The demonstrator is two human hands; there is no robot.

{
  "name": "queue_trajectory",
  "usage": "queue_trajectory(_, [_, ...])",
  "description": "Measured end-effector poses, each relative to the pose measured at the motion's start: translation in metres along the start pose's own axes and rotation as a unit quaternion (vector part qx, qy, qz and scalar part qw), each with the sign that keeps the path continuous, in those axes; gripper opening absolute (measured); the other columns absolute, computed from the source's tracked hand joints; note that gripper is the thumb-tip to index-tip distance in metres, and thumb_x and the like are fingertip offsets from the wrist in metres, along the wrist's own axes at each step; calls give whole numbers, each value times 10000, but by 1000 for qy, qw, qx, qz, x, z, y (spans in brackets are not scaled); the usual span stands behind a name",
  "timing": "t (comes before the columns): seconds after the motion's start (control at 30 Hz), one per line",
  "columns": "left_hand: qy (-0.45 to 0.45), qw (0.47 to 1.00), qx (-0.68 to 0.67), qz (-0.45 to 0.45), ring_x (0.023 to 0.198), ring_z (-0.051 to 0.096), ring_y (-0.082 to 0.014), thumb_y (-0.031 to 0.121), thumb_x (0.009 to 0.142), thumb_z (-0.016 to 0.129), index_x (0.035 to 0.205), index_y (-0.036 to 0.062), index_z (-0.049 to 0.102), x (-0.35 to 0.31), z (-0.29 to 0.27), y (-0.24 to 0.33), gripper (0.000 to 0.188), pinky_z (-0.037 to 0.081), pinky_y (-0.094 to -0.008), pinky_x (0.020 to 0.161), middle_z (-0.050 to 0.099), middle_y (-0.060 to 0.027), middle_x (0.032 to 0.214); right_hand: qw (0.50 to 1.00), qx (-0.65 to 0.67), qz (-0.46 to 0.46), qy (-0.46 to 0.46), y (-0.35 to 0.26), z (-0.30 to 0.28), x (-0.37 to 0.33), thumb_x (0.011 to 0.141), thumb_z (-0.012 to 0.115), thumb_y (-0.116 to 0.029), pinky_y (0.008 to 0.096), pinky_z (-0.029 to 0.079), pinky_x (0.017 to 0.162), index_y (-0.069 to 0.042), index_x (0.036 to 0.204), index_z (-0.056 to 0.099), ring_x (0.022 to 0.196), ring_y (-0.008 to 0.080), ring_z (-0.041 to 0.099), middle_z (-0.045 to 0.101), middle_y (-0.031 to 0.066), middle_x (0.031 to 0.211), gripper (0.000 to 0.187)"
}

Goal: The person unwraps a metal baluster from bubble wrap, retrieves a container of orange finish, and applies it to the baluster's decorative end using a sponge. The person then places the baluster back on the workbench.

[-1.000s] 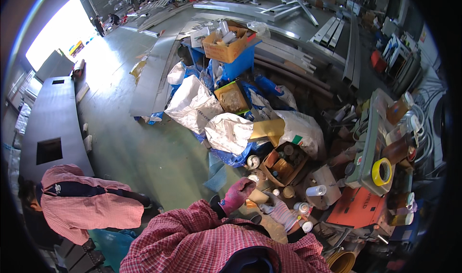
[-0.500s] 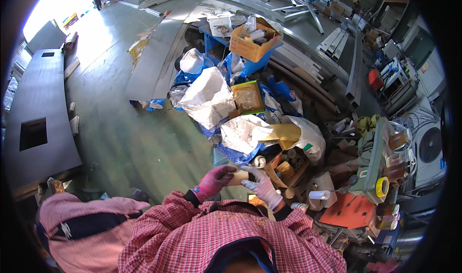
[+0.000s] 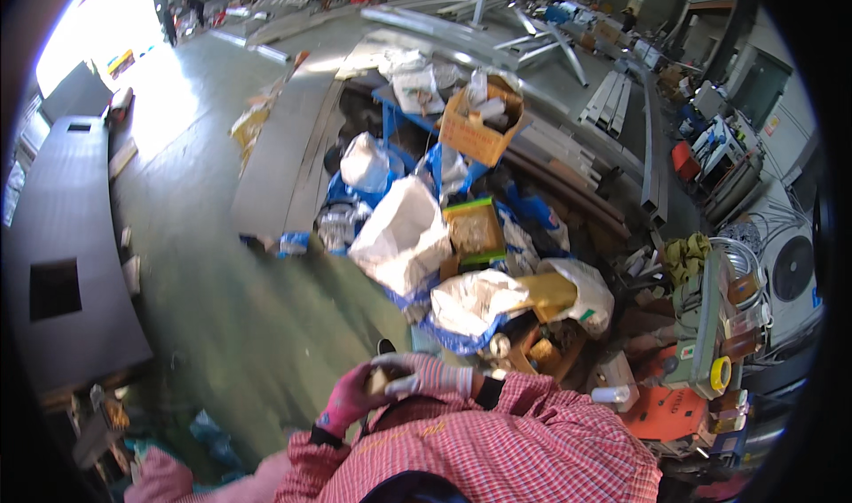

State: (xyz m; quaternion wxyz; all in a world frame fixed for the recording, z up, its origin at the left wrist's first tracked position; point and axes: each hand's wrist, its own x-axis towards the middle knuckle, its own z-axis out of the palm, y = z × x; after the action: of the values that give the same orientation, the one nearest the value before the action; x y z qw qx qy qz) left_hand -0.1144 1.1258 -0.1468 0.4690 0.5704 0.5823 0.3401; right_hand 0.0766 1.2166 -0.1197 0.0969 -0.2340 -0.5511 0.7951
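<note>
In front of my checked red shirt, both gloved hands are close together around a small cream-coloured, roll-like piece [image 3: 379,381]. My left hand [image 3: 347,400], in a pink glove, is closed on its left side. My right hand [image 3: 431,376], in a pale striped glove, reaches across from the right with its fingers bent against the piece. The fingers cover much of it, so its exact kind does not show. A dark shoe tip [image 3: 385,347] shows on the floor just beyond the hands.
Ahead stand white sacks [image 3: 404,237] and an open cardboard box [image 3: 482,123] on a blue stand. At right are an orange-red case [image 3: 661,413] and a yellow tape roll [image 3: 721,374]. A long dark panel [image 3: 71,263] with cut-outs lies left; metal profiles [image 3: 648,148] lie farther off.
My hands have moved left and closer to my body with the cream piece between them. The view has swung, so the sacks and boxes sit lower and farther right.
</note>
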Motion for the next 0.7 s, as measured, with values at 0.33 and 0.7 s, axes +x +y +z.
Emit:
queue_trajectory(0.33, [29, 985, -135, -103, 893, 602, -110, 80, 730, 770, 1067, 15, 616, 146, -119, -28, 377, 489, -270, 803, 665, -54, 985, 939, -263, -218, 39, -63, -81, 188, 755, 653, -47, 364, 462, 803, -62, 1056, 611, 888, 286, 591, 626, 106, 917, 305])
queue_trajectory(0.7, [65, 969, -198, -131, 802, 614, -136, 21, 827, 611, 1140, 26, 526, 315, -218, -37, 325, 506, -255, 663, 632, -44, 924, 932, -249, -157, 210, -147, -197, 312, 803, 676, -296, 364, 452, 906, -62, 1231, 520, 1046, 298, 575, 573, 161, 1138, 512])
